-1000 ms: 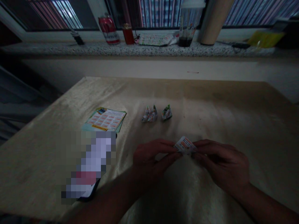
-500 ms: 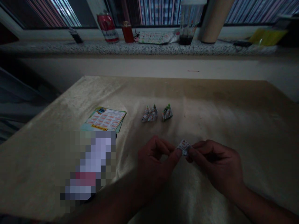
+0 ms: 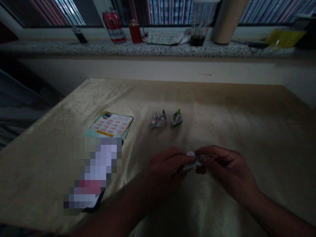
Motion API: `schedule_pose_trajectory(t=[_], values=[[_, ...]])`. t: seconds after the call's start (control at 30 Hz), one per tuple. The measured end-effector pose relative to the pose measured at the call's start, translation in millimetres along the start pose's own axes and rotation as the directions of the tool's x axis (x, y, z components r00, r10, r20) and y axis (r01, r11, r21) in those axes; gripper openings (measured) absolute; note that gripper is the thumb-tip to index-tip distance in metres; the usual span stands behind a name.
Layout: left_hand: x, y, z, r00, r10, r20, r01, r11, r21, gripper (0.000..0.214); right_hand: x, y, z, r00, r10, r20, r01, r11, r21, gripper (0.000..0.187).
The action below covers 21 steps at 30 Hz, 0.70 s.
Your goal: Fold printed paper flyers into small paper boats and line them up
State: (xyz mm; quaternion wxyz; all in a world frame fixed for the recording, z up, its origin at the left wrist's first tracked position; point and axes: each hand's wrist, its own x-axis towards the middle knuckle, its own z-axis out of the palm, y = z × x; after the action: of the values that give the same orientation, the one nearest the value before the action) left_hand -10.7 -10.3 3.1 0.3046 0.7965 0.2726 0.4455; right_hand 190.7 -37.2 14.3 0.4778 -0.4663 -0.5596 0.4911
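Observation:
Between the fingertips of both hands is a small piece of folded printed paper (image 3: 190,166), partly covered by the fingers. My left hand (image 3: 168,168) is closed on its left side, with the index finger laid across it. My right hand (image 3: 224,171) pinches the right side between thumb and fingers. Farther back on the table stand small folded paper shapes: a two-peaked folded paper (image 3: 158,119) and, just right of it, a single green-tipped folded paper (image 3: 177,118). Neither hand touches these.
Left on the cloth-covered table (image 3: 242,112) lie printed sheets (image 3: 111,125) and a blurred-out phone-like device (image 3: 101,171). Along the stone windowsill (image 3: 163,50) stand a red can (image 3: 114,28), a red jar (image 3: 135,32), a cup with dark liquid (image 3: 198,36) and a cardboard tube (image 3: 228,24).
The paper was held flat as a diamond between both hands. Now my left index finger has come over it, and the paper looks bent and more hidden.

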Motion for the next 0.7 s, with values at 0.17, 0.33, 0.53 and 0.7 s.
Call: schedule_pose_trajectory(t=[0.17,0.33,0.53,0.7], values=[[1,-1,-5.9,1.0,0.01,0.029,-0.009,1.0,-0.007,0.014,-2,-1,-7,0.909,-0.388,0.152,0.417,0.837,-0.355,0.024],[4,5,-9.7,0.991,-0.102,0.091,0.105,0.994,-0.023,0.01,-2,-7,-9,0.755,-0.606,0.25,0.641,0.602,-0.477,0.018],[3,8,-15.6,0.976,0.043,0.214,-0.057,0.997,0.058,0.01,-3,-10,-3,0.714,-0.667,0.211,0.673,0.572,-0.469,0.012],[3,13,-15.8,0.975,0.11,0.193,-0.128,0.988,0.082,0.017,-5,-14,1,0.81,-0.565,0.16,0.573,0.7,-0.427,0.019]])
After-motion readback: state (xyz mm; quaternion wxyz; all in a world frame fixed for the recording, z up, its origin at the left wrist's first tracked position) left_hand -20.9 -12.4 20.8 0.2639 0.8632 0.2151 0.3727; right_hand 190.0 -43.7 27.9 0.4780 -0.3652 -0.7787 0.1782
